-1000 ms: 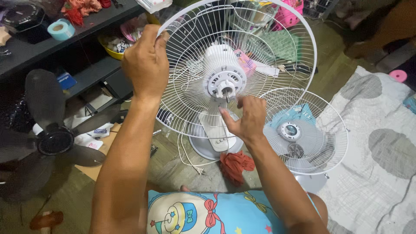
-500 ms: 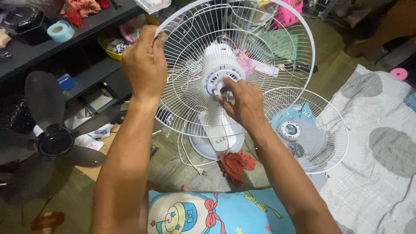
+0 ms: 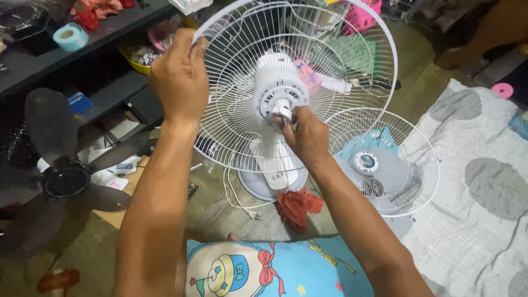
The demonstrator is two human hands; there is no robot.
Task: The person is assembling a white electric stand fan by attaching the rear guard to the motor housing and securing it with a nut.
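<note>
A white table fan stands on the floor with its rear wire guard [image 3: 352, 60] mounted and no blade on it. My left hand [image 3: 179, 77] grips the guard's upper left rim. My right hand [image 3: 305, 135] pinches the metal motor shaft [image 3: 282, 110] at the centre of the white motor housing [image 3: 278, 82]. The fan's round grey base [image 3: 258, 184] and white stem sit below the guard.
A loose white front guard [image 3: 385, 162] lies to the right on a grey patterned mat [image 3: 484, 181]. A dark fan blade [image 3: 60, 165] sits at left. A red rag [image 3: 297, 206] and a power cord lie by the base. Dark shelves [image 3: 82, 60] hold clutter and a tape roll [image 3: 70, 36].
My right hand rose from below the hub to the motor shaft and now pinches it. My left hand kept its hold on the guard rim.
</note>
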